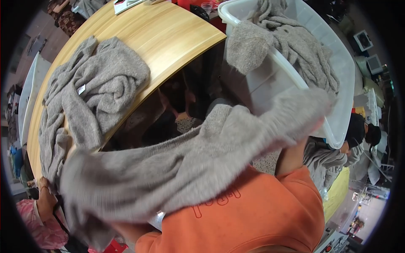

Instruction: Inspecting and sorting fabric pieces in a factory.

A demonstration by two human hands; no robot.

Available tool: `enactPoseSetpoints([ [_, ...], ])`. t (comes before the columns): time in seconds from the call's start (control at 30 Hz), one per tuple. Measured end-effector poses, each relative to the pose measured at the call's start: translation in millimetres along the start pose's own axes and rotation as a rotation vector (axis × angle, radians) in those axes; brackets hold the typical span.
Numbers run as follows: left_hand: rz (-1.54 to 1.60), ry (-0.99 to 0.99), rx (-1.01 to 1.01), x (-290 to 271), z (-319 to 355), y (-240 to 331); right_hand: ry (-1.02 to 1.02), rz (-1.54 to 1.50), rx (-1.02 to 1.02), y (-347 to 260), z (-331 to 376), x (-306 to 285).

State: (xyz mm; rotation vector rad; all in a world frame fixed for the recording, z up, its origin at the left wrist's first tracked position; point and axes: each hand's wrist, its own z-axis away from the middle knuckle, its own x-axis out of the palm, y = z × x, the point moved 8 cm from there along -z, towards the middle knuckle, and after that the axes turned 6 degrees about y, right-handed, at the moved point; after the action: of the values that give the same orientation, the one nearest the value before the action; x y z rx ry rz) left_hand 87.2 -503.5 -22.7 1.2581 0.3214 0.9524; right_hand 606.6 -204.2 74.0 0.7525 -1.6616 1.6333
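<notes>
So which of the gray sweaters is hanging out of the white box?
The gray sweater at top right: one end droops over the white bin's rim. Another lies crumpled on the wooden table; the third is held up in front.

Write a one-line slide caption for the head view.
A person in an orange top spreads a grey sweater between a wooden table and a clear plastic bin, both holding similar grey knitwear.

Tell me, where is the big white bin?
In the head view the white plastic bin sits at the upper right, just right of the wooden table, with grey knitwear draped over its rim.
</notes>
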Motion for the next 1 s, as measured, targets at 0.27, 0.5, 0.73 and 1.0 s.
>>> enactPoseSetpoints([
  [0.27, -0.878, -0.091, 0.226, 82, 22, -170, -0.862, 1.458, -0.267, 96, 20, 3],
  [0.5, -1.455, -0.324, 0.49, 107, 49, -154, -1.316, 2.201, 0.6, 201, 74, -71],
  [0.73, -1.404, -0.436, 0.563, 59, 70, -154, -1.155, 2.315, -0.209, 220, 66, 0],
  [1.0, -1.036, 0.036, 0.198, 2, 28, -175, -0.759, 2.415, -0.094, 244, 13, -83],
])
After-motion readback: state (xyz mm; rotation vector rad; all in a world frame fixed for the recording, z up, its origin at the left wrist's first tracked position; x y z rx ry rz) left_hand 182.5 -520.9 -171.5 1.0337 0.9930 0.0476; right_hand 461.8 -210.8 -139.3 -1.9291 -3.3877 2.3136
